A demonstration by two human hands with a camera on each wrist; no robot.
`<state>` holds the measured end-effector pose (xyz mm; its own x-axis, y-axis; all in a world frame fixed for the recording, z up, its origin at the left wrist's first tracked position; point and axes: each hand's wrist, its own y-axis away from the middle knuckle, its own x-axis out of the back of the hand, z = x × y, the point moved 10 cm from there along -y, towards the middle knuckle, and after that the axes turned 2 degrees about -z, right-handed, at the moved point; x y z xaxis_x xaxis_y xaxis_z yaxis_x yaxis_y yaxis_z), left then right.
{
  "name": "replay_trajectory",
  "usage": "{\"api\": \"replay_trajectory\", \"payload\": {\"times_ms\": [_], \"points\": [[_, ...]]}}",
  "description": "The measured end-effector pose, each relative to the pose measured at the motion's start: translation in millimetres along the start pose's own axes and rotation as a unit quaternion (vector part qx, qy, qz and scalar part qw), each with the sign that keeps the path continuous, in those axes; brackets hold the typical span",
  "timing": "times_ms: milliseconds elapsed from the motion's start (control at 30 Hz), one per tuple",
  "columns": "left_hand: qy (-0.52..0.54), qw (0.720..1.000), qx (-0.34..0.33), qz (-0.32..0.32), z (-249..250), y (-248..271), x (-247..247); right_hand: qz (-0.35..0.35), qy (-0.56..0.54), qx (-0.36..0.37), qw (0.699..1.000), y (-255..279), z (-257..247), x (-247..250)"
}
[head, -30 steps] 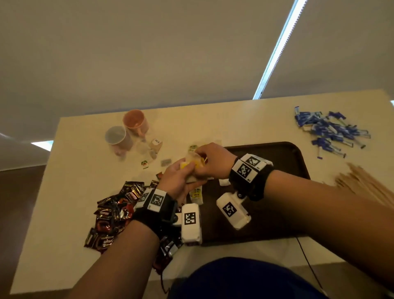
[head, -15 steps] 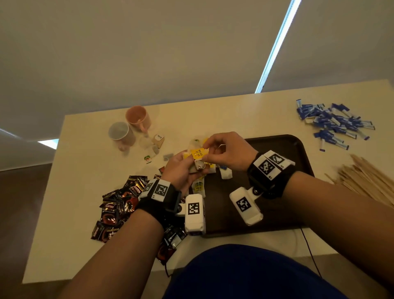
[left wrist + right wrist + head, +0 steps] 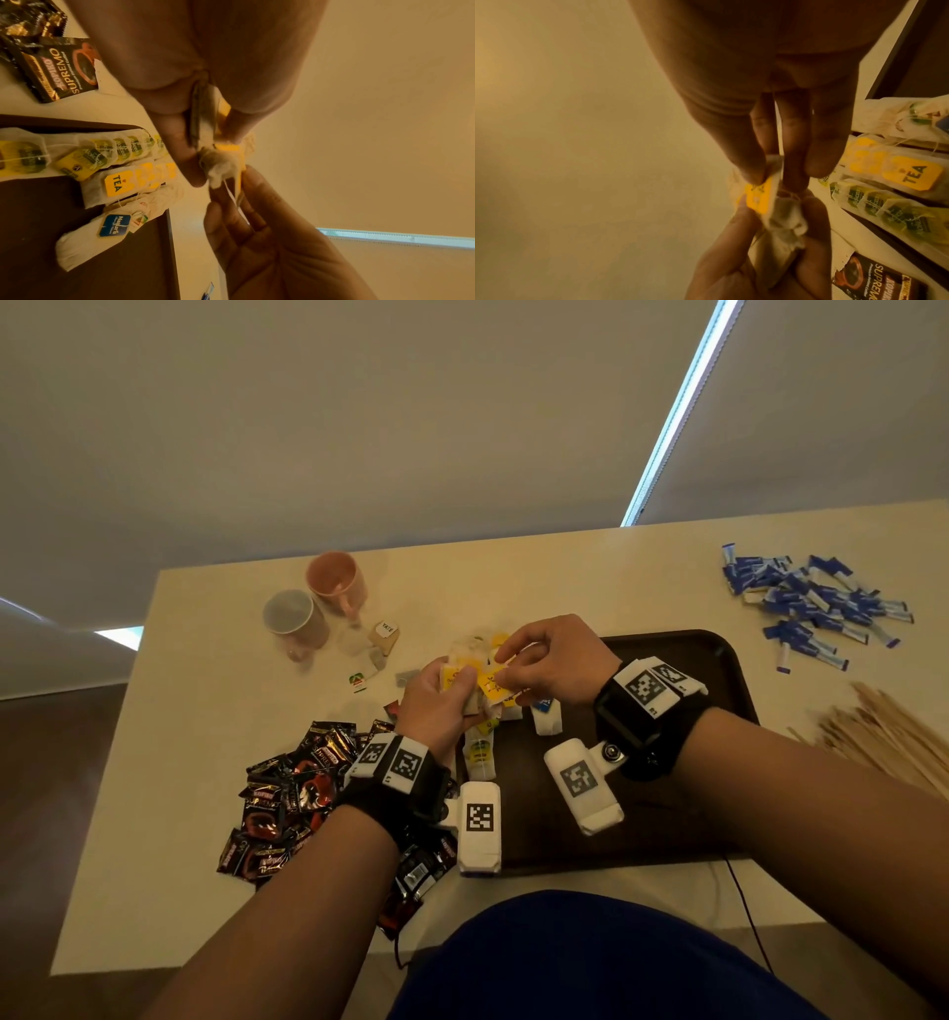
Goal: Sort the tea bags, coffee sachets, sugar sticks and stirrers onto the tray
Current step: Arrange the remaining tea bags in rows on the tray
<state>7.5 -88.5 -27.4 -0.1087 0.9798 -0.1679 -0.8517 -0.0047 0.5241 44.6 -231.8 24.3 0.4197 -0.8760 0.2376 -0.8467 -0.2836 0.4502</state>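
Left hand (image 3: 436, 706): grips tea bags (image 3: 780, 219). Right hand (image 3: 549, 660): pinches yellow tag (image 3: 757, 196). Handling: light, soft, tearable; strings probably tangle; hold bag bodies.

Two mugs (image 3: 313, 603), one tray (image 3: 719, 670), two hands (image 3: 436, 706)

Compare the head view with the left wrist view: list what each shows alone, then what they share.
Only the head view shows the two mugs, the blue sugar sticks, the wooden stirrers and both wristbands.

Only the left wrist view shows the labels on the tea bags lined up on the tray: a yellow TEA tag and a blue tag.

Both show the left hand and right hand pinching a yellow-tagged tea bag, and coffee sachets.
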Motion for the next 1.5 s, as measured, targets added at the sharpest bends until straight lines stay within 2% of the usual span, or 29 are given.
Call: {"api": "replay_trajectory", "payload": {"times_ms": [133, 233, 333, 467, 567, 700, 833, 1033, 1233, 1500], "points": [[0.039, 0.999, 0.003, 0.023, -0.6, -1.7, 5.1, 0.019, 0.041, 0.011, 0.999, -0.8, -0.3, 9.9], [0.057, 0.998, 0.002, 0.036, 1.2, -3.9, 8.1, 0.035, 0.090, 0.090, 0.991, 6.9, -22.4, 13.4], [0.035, 0.999, 0.004, 0.025, 4.7, -5.6, 4.3, -0.032, 0.116, 0.142, 0.982, 16.1, -44.2, -3.4], [0.042, 0.998, 0.050, -0.013, 1.2, -6.1, -3.1, -0.133, 0.220, 0.149, 0.955, 15.8, -48.3, -30.7], [0.112, 0.989, 0.090, -0.041, -1.9, 0.7, -12.7, -0.083, 0.239, 0.153, 0.955, 8.2, -52.6, -25.3], [0.164, 0.980, 0.093, -0.056, 2.1, 8.5, -23.6, 0.002, 0.290, 0.161, 0.943, 2.9, -57.9, -16.3], [0.183, 0.977, 0.092, -0.058, 2.9, 7.3, -26.0, 0.021, 0.351, 0.129, 0.927, -1.3, -53.7, -15.0], [0.205, 0.974, 0.087, -0.035, -4.1, 5.9, -20.8, 0.042, 0.329, 0.128, 0.935, -3.4, -52.0, -12.0], [0.201, 0.973, 0.115, -0.020, -5.7, 4.7, -17.5, 0.012, 0.271, 0.121, 0.955, -3.2, -43.5, -18.6], [0.195, 0.972, 0.124, 0.046, -13.0, -0.5, -3.0, 0.010, 0.238, 0.120, 0.964, -5.9, -32.7, -21.0]]}}
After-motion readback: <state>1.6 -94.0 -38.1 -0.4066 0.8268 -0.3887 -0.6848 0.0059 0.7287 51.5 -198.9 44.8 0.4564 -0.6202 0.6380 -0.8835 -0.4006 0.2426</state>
